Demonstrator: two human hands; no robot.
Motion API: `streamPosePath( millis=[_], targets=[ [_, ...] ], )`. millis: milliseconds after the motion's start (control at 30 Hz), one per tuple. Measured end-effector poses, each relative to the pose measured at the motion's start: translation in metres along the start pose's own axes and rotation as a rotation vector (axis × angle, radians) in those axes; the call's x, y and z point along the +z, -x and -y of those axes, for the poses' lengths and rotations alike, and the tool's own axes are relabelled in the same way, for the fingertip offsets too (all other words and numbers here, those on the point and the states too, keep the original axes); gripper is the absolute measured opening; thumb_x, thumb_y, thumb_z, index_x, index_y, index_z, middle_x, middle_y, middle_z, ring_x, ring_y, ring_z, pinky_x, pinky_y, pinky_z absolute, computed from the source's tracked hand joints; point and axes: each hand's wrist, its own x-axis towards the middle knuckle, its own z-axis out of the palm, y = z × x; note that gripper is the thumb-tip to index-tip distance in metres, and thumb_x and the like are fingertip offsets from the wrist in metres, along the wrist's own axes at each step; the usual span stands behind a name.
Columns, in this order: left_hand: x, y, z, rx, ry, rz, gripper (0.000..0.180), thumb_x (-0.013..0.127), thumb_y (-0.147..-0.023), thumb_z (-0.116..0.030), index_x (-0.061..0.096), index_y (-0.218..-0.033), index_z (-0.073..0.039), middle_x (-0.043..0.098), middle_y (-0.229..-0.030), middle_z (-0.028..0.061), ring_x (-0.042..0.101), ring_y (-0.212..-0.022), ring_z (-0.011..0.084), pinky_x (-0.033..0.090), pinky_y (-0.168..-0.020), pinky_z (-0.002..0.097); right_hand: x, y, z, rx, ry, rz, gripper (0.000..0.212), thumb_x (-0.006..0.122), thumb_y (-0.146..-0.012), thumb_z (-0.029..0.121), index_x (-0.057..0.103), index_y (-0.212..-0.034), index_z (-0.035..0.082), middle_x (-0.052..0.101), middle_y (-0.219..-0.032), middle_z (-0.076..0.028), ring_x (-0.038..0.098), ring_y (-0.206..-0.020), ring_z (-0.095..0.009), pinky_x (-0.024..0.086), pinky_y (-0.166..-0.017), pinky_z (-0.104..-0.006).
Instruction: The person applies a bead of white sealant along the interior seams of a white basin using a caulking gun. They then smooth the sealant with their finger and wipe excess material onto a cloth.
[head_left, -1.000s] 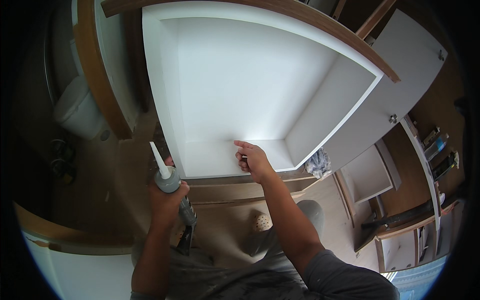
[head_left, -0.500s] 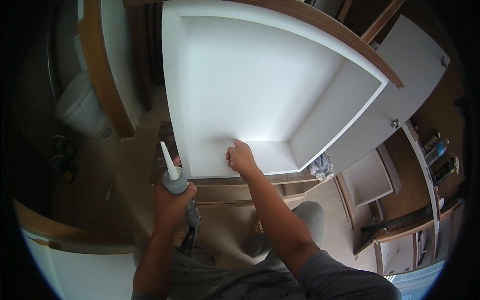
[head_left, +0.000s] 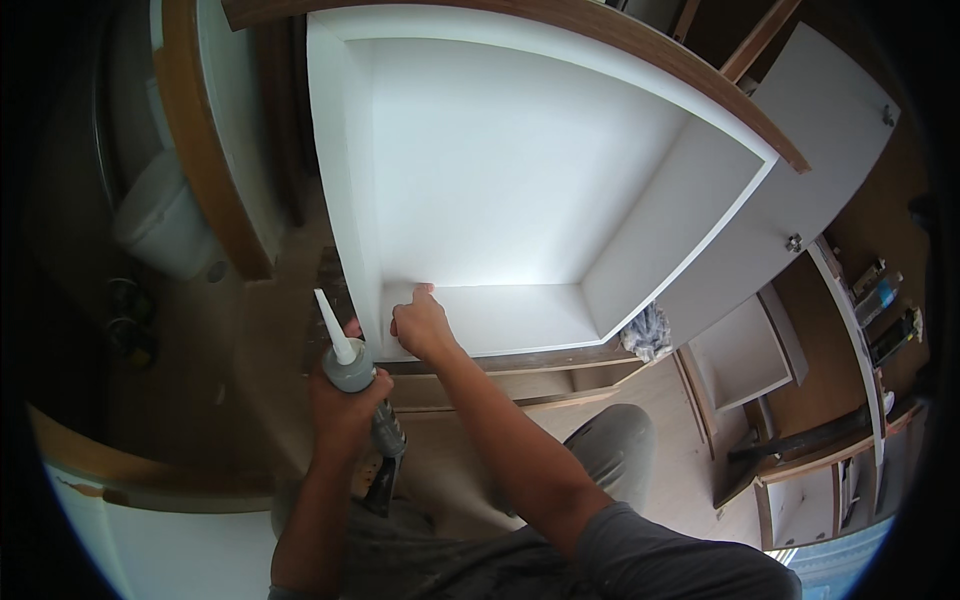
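Note:
My left hand (head_left: 340, 402) is wrapped round a caulking gun (head_left: 388, 440) with a grey sealant cartridge (head_left: 350, 370) in it. The cartridge's long white nozzle (head_left: 334, 326) points up and slightly left, outside the cabinet's left edge. Inside a white box cabinet (head_left: 520, 150), my right hand (head_left: 422, 325) is closed, with one fingertip at the seam where the back panel meets the bottom panel, near the left corner. Nothing shows in its fingers. Its forearm reaches across the cabinet's front edge.
Brown wood trim (head_left: 520, 20) runs along the cabinet's top. A crumpled plastic bag (head_left: 648, 332) sits by its lower right corner. A grey door panel (head_left: 800, 170) and shelves with bottles (head_left: 876, 300) stand to the right. A toilet (head_left: 165, 215) is at the left, past a wooden door frame (head_left: 215, 150).
My right hand has slid left along the back seam toward the left corner. The left hand keeps its grip on the caulking gun, nearly still. The view has shifted slightly.

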Motion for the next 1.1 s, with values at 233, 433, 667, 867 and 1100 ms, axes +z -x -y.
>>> streamPosePath(
  millis=[233,433,667,867,1100],
  targets=[
    [0.000,-0.001,-0.004,-0.012,0.013,0.006,0.068,0.073,-0.076,0.004,0.060,-0.142,0.000,0.068,-0.091,0.0041,0.068,-0.083,0.0123,0.054,-0.077,0.0293,-0.044,0.039,0.000,0.079,-0.767,0.113,0.073,0.049,-0.100,0.008,0.017,-0.162,-0.012,0.063,-0.078,-0.006,0.049,-0.057,-0.012,0.040,-0.050,-0.0281],
    [0.000,0.002,-0.001,0.023,0.021,0.011,0.070,0.073,-0.076,0.004,0.058,-0.145,0.001,0.066,-0.089,0.0033,0.067,-0.082,0.0126,0.054,-0.076,0.0299,-0.101,0.056,-0.007,0.386,-0.648,-0.114,0.078,0.051,-0.101,0.009,0.009,-0.164,-0.011,0.064,-0.082,-0.010,0.049,-0.054,-0.013,0.038,-0.046,-0.0302],
    [-0.001,0.000,0.000,-0.005,0.002,0.016,0.070,0.074,-0.076,0.003,0.058,-0.145,0.000,0.067,-0.089,0.0036,0.067,-0.082,0.0125,0.054,-0.076,0.0302,-0.065,0.031,0.009,0.369,-0.586,-0.070,0.080,0.052,-0.099,0.011,0.004,-0.153,-0.023,0.070,-0.085,-0.017,0.063,-0.058,-0.021,0.053,-0.057,-0.0355],
    [0.000,0.001,-0.003,-0.053,0.016,0.007,0.069,0.075,-0.077,0.001,0.060,-0.144,-0.003,0.068,-0.090,0.0028,0.067,-0.083,0.0116,0.054,-0.076,0.0297,-0.024,0.014,0.035,0.287,-0.332,0.060,0.098,0.052,-0.089,0.020,-0.007,-0.151,-0.028,0.068,-0.113,-0.041,0.068,-0.107,-0.052,0.053,-0.097,-0.0512],
    [-0.001,0.003,-0.006,-0.040,0.008,0.015,0.067,0.075,-0.077,-0.001,0.061,-0.143,-0.004,0.069,-0.090,0.0024,0.067,-0.083,0.0113,0.054,-0.076,0.0296,-0.009,0.010,0.032,-0.014,-0.063,0.067,0.083,0.046,-0.093,0.017,0.008,-0.152,-0.027,0.068,-0.112,-0.037,0.067,-0.107,-0.051,0.052,-0.096,-0.0524]
  ],
)
